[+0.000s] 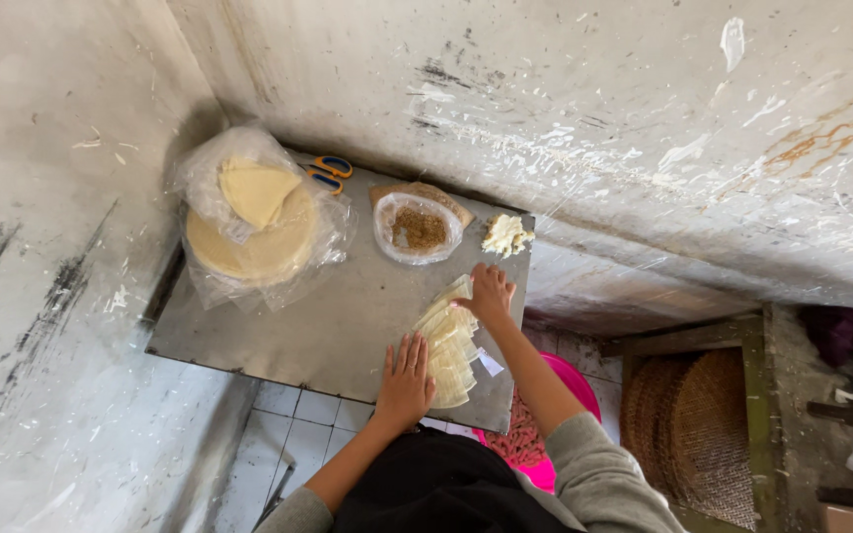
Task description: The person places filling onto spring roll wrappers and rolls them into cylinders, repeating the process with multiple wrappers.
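Wrappers [449, 347] — pale, thin pastry sheets — lie fanned in an overlapping row near the front right edge of the metal table [288, 316]. Both hands are on them. The left hand [406, 380] lies flat and open, fingers spread, its palm on the tabletop just beside the near end of the row, fingertips touching the sheets. The right hand [489, 294] rests at the far end of the row, fingers curled down onto the top sheet; whether it pinches a sheet or only presses on it I cannot tell.

Behind the row, near the wall, sits a clear bowl [418, 228] with a brown filling in it, and just right of it a small heap of pale scraps [506, 235]. At the far left corner of the table a round stack of dough [249, 242] sits in a loose plastic bag, with a folded piece on top. Scissors [329, 172] with blue and yellow handles peek out behind the bag. Below the table's right edge, a pink basin [575, 385] stands on the tiled floor.
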